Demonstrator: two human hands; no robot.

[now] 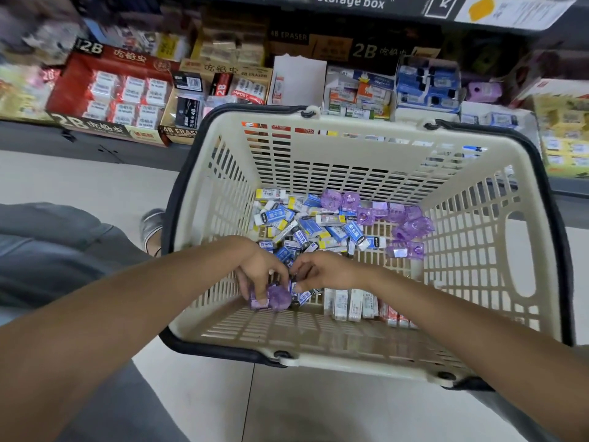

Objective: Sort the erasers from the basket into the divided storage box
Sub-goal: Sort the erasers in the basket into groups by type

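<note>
From the head camera, the step in hand looks like gathering: both hands are down inside the cream basket (522, 256), collecting erasers before any go to the divided storage box. The left hand (259, 269) is curled shut around purple-wrapped erasers (271, 298), its fingers hooked over the top of them and the bundle pressed low against the near basket wall. The right hand (322, 274) sits just beside it, knuckles nearly touching, its fingertips pinched on something small between the two hands; what it grips is too hidden to name, though a blue-and-white eraser (302, 296) lies right under it.

Beyond the hands, toward the far wall, lies the loose heap of blue and yellow erasers (312, 224), and to the far right of the right hand a scatter of more purple erasers (404, 218). Just right of the right wrist a row of white erasers (350, 303) stands on edge along the near wall.

Both forearms reach in from the near rim, wrists bent downward, palms facing the basket floor.

The next move probably calls for lifting the purple bundle clear of the rim without spilling it and carrying it up and forward to the shelf displays (360, 90) past the basket. Which compartment suits purple ones cannot be told from here.
</note>
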